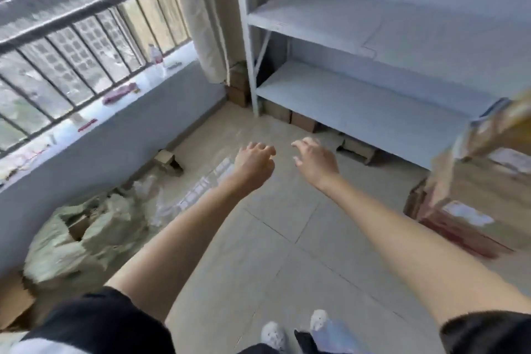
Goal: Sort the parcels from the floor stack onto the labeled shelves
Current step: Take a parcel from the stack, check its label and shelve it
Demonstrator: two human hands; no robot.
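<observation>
Both hands, left hand [254,159] and right hand [316,161], hung empty, fingers loosely curled apart, before the bare shelves [359,103].

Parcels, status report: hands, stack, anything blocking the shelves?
Left hand and right hand both open, empty, held over the floor. Parcels stacked at right, blurred. Shelves bare, nothing blocking them.

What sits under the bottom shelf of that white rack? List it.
Under the bottom shelf several brown cardboard boxes stand on the floor along its front edge. Whatever lies further back is hidden by the shelf board.
</observation>
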